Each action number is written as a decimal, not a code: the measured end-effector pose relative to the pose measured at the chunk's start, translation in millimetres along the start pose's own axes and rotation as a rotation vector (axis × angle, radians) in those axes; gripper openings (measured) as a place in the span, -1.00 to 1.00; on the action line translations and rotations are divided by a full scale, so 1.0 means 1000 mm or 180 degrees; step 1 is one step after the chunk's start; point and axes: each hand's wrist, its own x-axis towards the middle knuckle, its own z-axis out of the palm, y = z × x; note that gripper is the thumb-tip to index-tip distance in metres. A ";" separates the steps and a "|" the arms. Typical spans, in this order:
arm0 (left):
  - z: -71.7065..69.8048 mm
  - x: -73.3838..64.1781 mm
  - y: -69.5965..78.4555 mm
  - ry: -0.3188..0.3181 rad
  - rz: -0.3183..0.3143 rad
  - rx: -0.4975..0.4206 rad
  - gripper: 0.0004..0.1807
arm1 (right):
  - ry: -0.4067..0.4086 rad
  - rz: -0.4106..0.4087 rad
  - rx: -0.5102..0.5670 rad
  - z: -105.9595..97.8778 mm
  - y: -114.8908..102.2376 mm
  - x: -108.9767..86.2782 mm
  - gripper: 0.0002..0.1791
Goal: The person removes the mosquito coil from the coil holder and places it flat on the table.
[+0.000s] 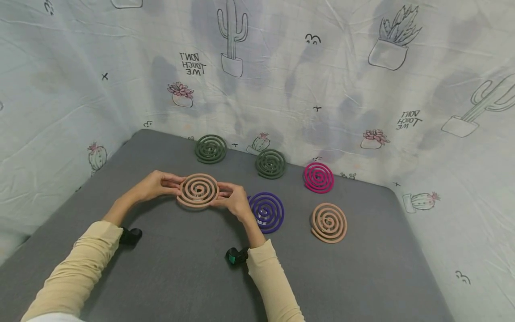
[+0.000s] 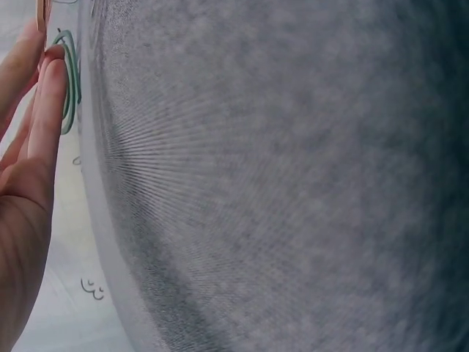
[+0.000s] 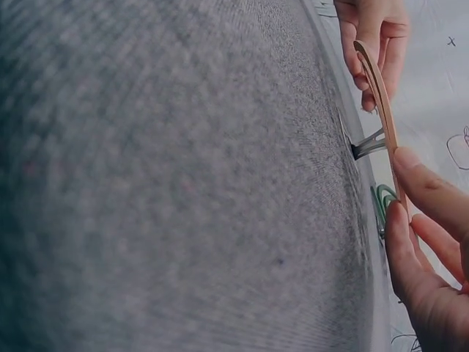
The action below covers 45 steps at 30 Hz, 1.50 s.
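A beige mosquito coil (image 1: 199, 190) lies between my two hands, roughly level above the grey table. My left hand (image 1: 154, 185) pinches its left edge, and my right hand (image 1: 233, 199) pinches the right edge. Seen edge-on in the right wrist view, the coil (image 3: 384, 110) has a small metal stand (image 3: 371, 144) under it, reaching down to the table. In the left wrist view only a sliver of the coil (image 2: 41, 13) shows at the top left corner. Just right of my right hand is a purple coil (image 1: 266, 212), partly hidden by that hand.
Two green coils (image 1: 211, 149) (image 1: 271, 164) and a pink coil (image 1: 318, 177) line the back edge of the grey table (image 1: 185, 268). Another beige coil (image 1: 329, 223) sits at the right. Printed white cloth (image 1: 273, 89) hangs around the table.
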 end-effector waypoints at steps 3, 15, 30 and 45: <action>-0.001 0.001 -0.001 -0.0017 -0.0006 -0.0144 -0.39 | -0.0045 -0.0032 0.0083 -0.002 0.001 0.001 -0.35; 0.000 0.005 -0.003 -0.0071 -0.0204 -0.0293 -0.37 | -0.0292 -0.0029 0.0401 -0.007 -0.016 -0.009 -0.28; 0.000 0.003 0.000 -0.0020 -0.0113 -0.0291 -0.34 | -0.0251 -0.0119 0.0167 -0.010 -0.032 -0.016 -0.33; -0.004 -0.007 0.008 -0.0039 -0.0216 -0.0223 -0.32 | -0.0309 -0.0144 -0.0019 -0.014 -0.043 -0.019 -0.36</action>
